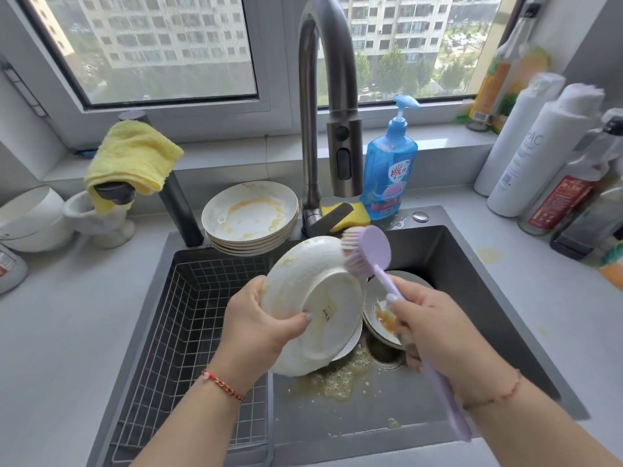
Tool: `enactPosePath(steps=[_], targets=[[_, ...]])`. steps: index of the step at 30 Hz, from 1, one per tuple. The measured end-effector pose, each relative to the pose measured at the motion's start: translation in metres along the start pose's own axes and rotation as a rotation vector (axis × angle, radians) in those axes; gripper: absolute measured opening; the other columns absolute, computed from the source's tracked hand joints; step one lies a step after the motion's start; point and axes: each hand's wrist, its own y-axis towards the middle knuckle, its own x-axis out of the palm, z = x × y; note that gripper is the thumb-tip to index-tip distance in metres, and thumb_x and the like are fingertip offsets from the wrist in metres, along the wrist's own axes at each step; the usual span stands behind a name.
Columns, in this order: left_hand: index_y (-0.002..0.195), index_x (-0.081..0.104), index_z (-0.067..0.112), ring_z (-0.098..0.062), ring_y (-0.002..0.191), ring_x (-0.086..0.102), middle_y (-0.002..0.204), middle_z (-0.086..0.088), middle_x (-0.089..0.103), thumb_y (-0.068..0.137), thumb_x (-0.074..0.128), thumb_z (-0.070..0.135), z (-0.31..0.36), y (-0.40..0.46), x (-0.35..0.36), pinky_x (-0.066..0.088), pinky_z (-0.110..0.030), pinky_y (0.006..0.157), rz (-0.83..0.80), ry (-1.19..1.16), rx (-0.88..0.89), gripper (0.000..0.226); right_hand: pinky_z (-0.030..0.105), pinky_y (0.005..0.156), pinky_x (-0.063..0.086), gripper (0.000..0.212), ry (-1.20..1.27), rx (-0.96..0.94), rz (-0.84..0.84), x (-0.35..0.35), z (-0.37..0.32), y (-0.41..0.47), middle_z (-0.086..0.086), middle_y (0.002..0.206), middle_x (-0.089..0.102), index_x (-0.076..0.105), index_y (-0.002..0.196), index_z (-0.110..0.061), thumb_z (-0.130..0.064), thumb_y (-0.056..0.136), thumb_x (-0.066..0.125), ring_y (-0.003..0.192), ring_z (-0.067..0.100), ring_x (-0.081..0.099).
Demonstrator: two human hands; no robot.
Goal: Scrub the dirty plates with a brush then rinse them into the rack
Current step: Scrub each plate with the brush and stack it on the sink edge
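My left hand (261,326) grips a white plate (313,305) by its rim, tilted over the sink with its underside toward me. My right hand (428,326) holds a lilac brush (369,252) by its long handle. The bristles touch the plate's upper right edge. Dirty plates (379,306) with orange residue lie in the sink beneath. A stack of several dirty plates (249,217) stands at the sink's back edge. The wire rack (188,318) fills the sink's left side.
The tall faucet (323,106) rises behind the plates. A blue soap bottle (389,163), a yellow sponge (340,214), a yellow cloth (133,160) and white bowls (32,217) sit around it. Bottles (539,150) crowd the right counter. Foamy scraps (340,379) lie near the drain.
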Motion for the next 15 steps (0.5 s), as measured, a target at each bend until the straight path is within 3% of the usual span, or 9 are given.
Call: enactPosePath(steps=[2, 5, 10, 13, 15], targets=[[0.090, 0.065, 0.020, -0.014, 0.080, 0.072, 0.085, 0.000, 0.073, 0.050, 0.095, 0.013, 0.000, -0.001, -0.004, 0.059, -0.031, 0.065, 0.023, -0.036, 0.001, 0.050, 0.019, 0.040, 0.024, 0.034, 0.071, 0.132, -0.007, -0.006, 0.017, 0.003, 0.003, 0.049, 0.032, 0.068, 0.108, -0.022, -0.009, 0.098, 0.038, 0.037, 0.011, 0.026], [0.089, 0.064, 0.023, -0.010, 0.079, 0.071, 0.082, 0.003, 0.072, 0.054, 0.095, 0.010, 0.002, 0.001, -0.007, 0.057, -0.023, 0.062, 0.011, -0.005, 0.020, 0.049, 0.017, 0.041, 0.026, 0.040, 0.159, 0.213, -0.035, 0.000, 0.028, 0.002, 0.001, 0.047, 0.033, 0.068, 0.107, -0.028, -0.007, 0.097, 0.035, 0.036, 0.011, 0.026], [0.081, 0.062, 0.023, 0.003, 0.067, 0.065, 0.075, 0.008, 0.068, 0.061, 0.090, 0.006, 0.004, 0.000, 0.003, 0.051, -0.014, 0.056, -0.041, 0.086, 0.039, 0.039, 0.020, 0.041, 0.026, 0.044, 0.128, 0.024, -0.115, 0.008, -0.001, -0.009, -0.001, 0.050, 0.032, 0.067, 0.109, -0.043, -0.011, 0.099, 0.039, 0.040, 0.010, 0.026], [0.078, 0.061, 0.021, -0.001, 0.060, 0.062, 0.070, 0.006, 0.067, 0.061, 0.089, 0.006, -0.001, -0.001, 0.010, 0.048, -0.015, 0.052, -0.046, 0.073, 0.009, 0.036, 0.018, 0.038, 0.028, 0.047, -0.035, -0.108, -0.260, 0.024, -0.016, -0.028, -0.014, 0.044, 0.035, 0.062, 0.115, -0.048, -0.010, 0.099, 0.041, 0.040, 0.004, 0.029], [0.079, 0.062, 0.021, -0.001, 0.060, 0.063, 0.070, 0.006, 0.067, 0.061, 0.089, 0.005, -0.002, -0.001, 0.010, 0.048, -0.014, 0.052, -0.040, 0.041, 0.007, 0.036, 0.017, 0.039, 0.031, 0.049, -0.121, -0.160, -0.253, 0.029, -0.017, -0.032, -0.016, 0.044, 0.034, 0.056, 0.119, -0.054, -0.012, 0.098, 0.043, 0.041, 0.003, 0.031]])
